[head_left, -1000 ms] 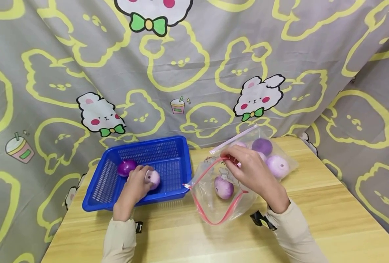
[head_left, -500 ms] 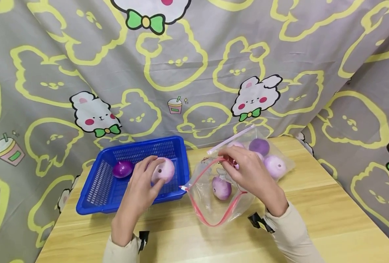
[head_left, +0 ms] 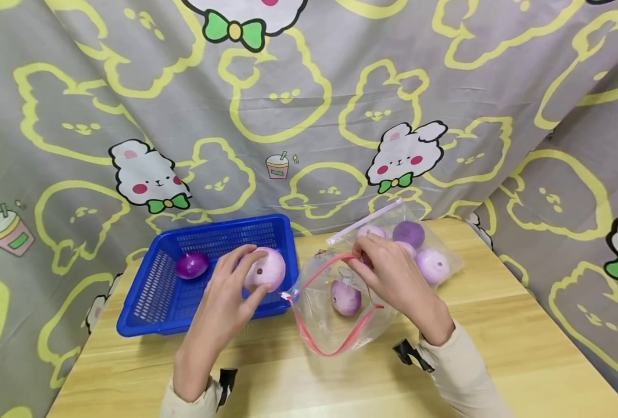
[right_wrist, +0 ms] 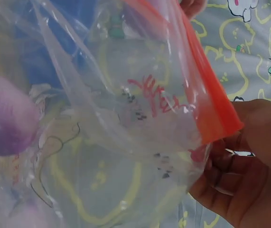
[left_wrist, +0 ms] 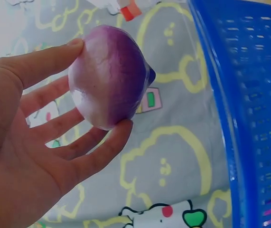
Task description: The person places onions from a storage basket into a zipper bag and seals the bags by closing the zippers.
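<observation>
My left hand [head_left: 220,299] holds a pale purple onion [head_left: 268,270] above the right end of the blue basket [head_left: 204,331]. In the left wrist view the thumb and fingertips grip the onion [left_wrist: 109,78] round its sides, and its pointed dark purple end faces away from the palm. My right hand [head_left: 395,273] pinches the red-edged rim of a clear zip bag [head_left: 309,331], whose mouth gapes toward me. One onion [head_left: 346,297] lies inside that bag. Seen from the right wrist, the fingers [right_wrist: 220,166] clasp the bag's edge below the red strip [right_wrist: 216,109].
A darker purple onion [head_left: 191,265] sits at the basket's left. Behind my right hand lies a second clear bag [head_left: 452,255] with a pale zip strip [head_left: 363,222] and several onions in it. The wooden table [head_left: 497,325] meets a patterned curtain [head_left: 309,87] at the back.
My left hand has lifted the pale onion off the basket floor and carried it rightward, toward the red-edged bag. The right hand keeps its hold on the bag's rim.
</observation>
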{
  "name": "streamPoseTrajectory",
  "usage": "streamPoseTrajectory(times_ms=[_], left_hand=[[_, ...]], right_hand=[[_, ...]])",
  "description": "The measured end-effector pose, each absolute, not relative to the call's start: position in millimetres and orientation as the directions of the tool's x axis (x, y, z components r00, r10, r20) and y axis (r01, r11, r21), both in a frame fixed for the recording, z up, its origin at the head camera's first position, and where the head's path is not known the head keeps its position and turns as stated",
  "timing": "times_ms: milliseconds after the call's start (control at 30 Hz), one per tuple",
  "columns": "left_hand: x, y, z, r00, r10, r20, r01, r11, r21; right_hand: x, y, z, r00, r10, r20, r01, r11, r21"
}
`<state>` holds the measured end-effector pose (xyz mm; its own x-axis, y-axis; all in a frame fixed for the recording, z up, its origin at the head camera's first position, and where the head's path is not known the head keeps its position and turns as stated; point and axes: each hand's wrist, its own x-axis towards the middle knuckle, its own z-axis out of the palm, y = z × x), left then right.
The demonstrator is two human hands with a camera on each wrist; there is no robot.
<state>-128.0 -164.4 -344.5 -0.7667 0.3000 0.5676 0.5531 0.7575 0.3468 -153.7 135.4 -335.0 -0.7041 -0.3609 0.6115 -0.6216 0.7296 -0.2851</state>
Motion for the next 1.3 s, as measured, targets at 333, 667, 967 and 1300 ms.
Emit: streamPoseTrajectory(times_ms=[333,667,967,1300], left_hand=[[-115.9,-157.7,-335.6,-0.733,0.311,0.605,0.581,0.749,0.318],[-84.0,-138.4,-317.2,-0.682,0.410,0.605,0.672,0.678,0.297],[-64.2,-115.5,-313.6,-0.602,0.527,0.600,0.755,0.620,0.214],[-67.6,-93.4,-323.4,-0.565,0.585,0.582,0.771,0.626,0.118]], right_hand=[[-159.2,136.2,-333.0,-0.743,-0.390,0.544,-0.596,0.755,-0.272],[-160.4,131.5,-330.9,-0.708,-0.441,0.551,-0.642,0.727,-0.243],[-152.9,126.1,-325.3,-0.679,-0.423,0.600,-0.621,0.768,-0.161],[-142.8,122.7,-314.7,-0.653,-0.408,0.638,-0.635,0.754,-0.166]])
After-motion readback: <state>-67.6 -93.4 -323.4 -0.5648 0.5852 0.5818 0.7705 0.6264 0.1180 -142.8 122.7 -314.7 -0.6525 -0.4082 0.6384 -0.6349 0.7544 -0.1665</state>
